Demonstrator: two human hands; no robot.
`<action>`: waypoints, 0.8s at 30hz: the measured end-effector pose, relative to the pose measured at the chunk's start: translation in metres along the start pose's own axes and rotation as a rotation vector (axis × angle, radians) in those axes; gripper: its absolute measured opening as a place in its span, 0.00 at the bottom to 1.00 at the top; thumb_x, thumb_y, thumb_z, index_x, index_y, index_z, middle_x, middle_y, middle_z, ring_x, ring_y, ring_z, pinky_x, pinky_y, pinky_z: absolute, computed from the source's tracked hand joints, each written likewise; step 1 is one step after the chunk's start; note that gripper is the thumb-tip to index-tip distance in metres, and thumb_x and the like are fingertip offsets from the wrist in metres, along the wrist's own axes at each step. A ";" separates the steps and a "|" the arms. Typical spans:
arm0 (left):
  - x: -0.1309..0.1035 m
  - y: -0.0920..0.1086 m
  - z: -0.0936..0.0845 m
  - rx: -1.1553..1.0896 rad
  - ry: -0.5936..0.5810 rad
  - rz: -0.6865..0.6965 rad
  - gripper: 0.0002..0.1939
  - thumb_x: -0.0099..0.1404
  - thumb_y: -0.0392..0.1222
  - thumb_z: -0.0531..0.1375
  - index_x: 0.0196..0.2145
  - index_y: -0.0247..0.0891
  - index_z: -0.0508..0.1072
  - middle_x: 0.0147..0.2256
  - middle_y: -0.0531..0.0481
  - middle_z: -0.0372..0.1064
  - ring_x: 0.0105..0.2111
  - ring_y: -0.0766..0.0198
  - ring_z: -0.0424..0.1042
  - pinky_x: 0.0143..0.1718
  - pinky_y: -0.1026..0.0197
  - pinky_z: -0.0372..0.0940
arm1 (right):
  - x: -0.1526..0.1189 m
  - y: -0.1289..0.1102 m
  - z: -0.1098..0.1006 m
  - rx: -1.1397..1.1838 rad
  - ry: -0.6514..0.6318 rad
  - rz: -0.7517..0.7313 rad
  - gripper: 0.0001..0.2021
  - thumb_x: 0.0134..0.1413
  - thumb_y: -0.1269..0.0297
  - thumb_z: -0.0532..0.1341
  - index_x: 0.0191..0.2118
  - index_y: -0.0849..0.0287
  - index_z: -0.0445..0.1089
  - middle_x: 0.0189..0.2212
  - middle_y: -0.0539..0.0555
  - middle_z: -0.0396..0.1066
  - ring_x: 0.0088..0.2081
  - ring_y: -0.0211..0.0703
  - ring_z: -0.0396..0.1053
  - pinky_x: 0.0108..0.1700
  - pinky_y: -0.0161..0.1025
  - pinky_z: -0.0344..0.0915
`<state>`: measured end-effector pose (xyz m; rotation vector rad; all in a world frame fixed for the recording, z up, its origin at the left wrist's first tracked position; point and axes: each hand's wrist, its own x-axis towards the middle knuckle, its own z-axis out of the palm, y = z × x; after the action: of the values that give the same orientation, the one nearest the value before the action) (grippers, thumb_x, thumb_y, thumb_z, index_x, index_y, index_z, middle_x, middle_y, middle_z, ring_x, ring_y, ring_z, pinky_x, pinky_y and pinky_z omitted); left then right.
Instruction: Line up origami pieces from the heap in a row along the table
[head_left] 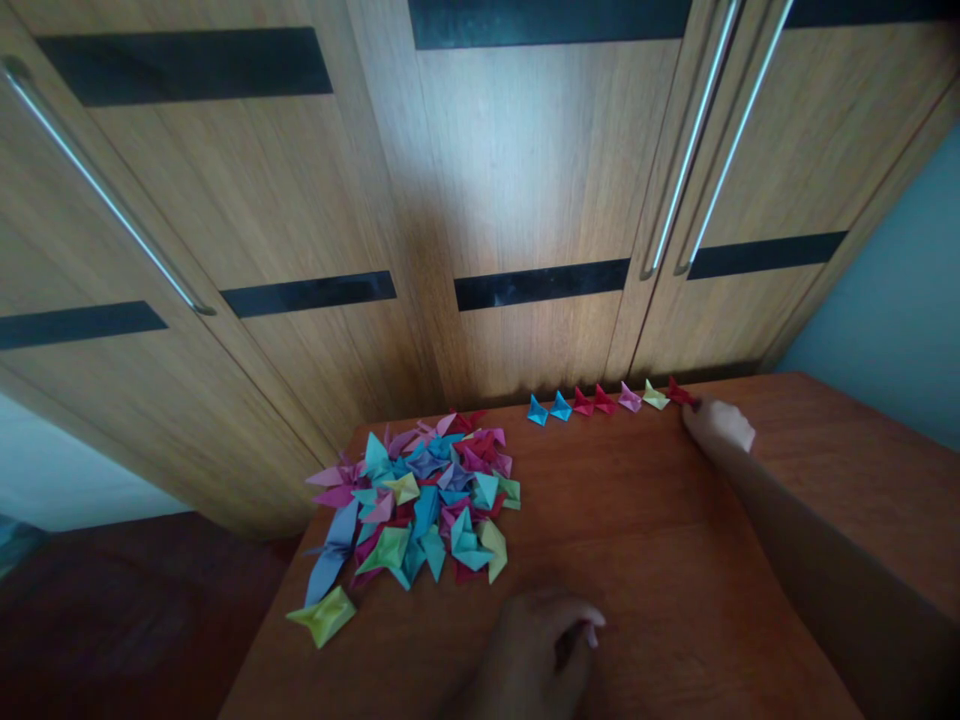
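Observation:
At the right end of a row by the cabinet, my right hand (718, 428) reaches out and its fingertips pinch a small red origami figure (679, 392). Left of it in the row stand a yellow figure (655, 395), a pink one (630, 398), two red ones (604, 400) and two blue ones (560, 407). My left hand (544, 645) is low in front, fingers curled and thumb near the index finger, with nothing visible in it. Beyond it on the left lies a heap of many-coloured origami pieces (426, 508), with a yellow-green piece (324, 617) at its near edge.
Both hands are over a reddish-brown wooden table (622, 520). Its far edge runs along wooden cabinet doors (525, 180) with black strips and long metal handles (697, 130). A bluish wall (892, 300) rises at right; dark floor (142, 610) shows at left.

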<state>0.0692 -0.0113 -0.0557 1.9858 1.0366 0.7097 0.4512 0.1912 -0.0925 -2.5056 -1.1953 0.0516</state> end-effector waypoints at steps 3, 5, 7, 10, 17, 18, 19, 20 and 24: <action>0.000 0.002 -0.001 -0.009 -0.012 0.003 0.13 0.60 0.30 0.54 0.38 0.42 0.75 0.32 0.51 0.74 0.33 0.65 0.72 0.38 0.65 0.64 | 0.001 0.001 0.001 -0.001 0.008 -0.001 0.22 0.51 0.51 0.55 0.43 0.62 0.73 0.38 0.72 0.71 0.39 0.64 0.71 0.36 0.53 0.65; 0.000 0.003 -0.002 -0.015 -0.018 0.005 0.13 0.60 0.30 0.54 0.38 0.42 0.75 0.32 0.51 0.74 0.33 0.65 0.72 0.38 0.66 0.63 | 0.001 0.001 0.001 0.005 0.014 0.000 0.22 0.51 0.51 0.55 0.44 0.61 0.73 0.38 0.71 0.71 0.39 0.63 0.71 0.36 0.52 0.65; 0.000 0.003 -0.002 -0.021 -0.016 0.007 0.13 0.61 0.31 0.54 0.38 0.42 0.75 0.32 0.51 0.74 0.33 0.65 0.72 0.38 0.66 0.63 | 0.000 0.000 0.000 0.027 0.020 0.006 0.21 0.50 0.51 0.56 0.44 0.61 0.73 0.38 0.71 0.71 0.39 0.63 0.71 0.36 0.52 0.65; 0.000 0.002 -0.001 -0.013 0.016 0.002 0.12 0.61 0.32 0.54 0.38 0.42 0.75 0.32 0.51 0.75 0.33 0.65 0.72 0.39 0.65 0.63 | -0.002 0.001 -0.001 0.093 0.030 0.029 0.22 0.49 0.50 0.57 0.44 0.60 0.72 0.38 0.70 0.71 0.40 0.63 0.70 0.37 0.52 0.65; 0.001 0.002 -0.001 -0.001 0.018 -0.003 0.12 0.61 0.31 0.55 0.37 0.42 0.75 0.32 0.52 0.75 0.32 0.66 0.72 0.37 0.66 0.62 | -0.024 0.010 -0.009 0.395 0.242 0.140 0.24 0.51 0.53 0.56 0.50 0.65 0.66 0.39 0.68 0.72 0.44 0.57 0.69 0.44 0.46 0.63; 0.001 0.002 0.000 0.003 0.025 -0.004 0.12 0.61 0.31 0.55 0.37 0.42 0.75 0.32 0.52 0.75 0.32 0.66 0.72 0.37 0.66 0.62 | -0.029 0.010 -0.009 0.410 0.251 0.139 0.23 0.52 0.54 0.55 0.49 0.65 0.66 0.38 0.67 0.72 0.43 0.56 0.69 0.44 0.45 0.63; 0.000 0.004 0.001 0.009 0.031 -0.004 0.12 0.61 0.31 0.55 0.37 0.42 0.76 0.32 0.52 0.75 0.31 0.66 0.72 0.36 0.66 0.63 | -0.034 0.011 -0.009 0.416 0.253 0.136 0.21 0.53 0.55 0.54 0.48 0.64 0.67 0.37 0.67 0.72 0.42 0.56 0.69 0.43 0.44 0.63; 0.000 0.005 0.001 0.017 0.036 -0.004 0.13 0.61 0.30 0.54 0.37 0.42 0.75 0.32 0.52 0.75 0.31 0.67 0.72 0.35 0.67 0.63 | -0.040 0.011 -0.008 0.432 0.257 0.129 0.20 0.52 0.56 0.54 0.47 0.64 0.67 0.37 0.66 0.73 0.42 0.55 0.70 0.43 0.44 0.63; 0.001 0.015 -0.011 0.094 0.048 0.063 0.13 0.61 0.30 0.54 0.38 0.42 0.75 0.34 0.51 0.74 0.33 0.66 0.71 0.36 0.66 0.64 | -0.066 0.009 -0.001 0.536 0.231 0.050 0.18 0.49 0.58 0.55 0.43 0.62 0.69 0.33 0.60 0.74 0.37 0.52 0.71 0.41 0.43 0.65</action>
<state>0.0674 -0.0119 -0.0375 2.0987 1.0575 0.7584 0.4157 0.1356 -0.1028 -2.0079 -0.8834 0.0806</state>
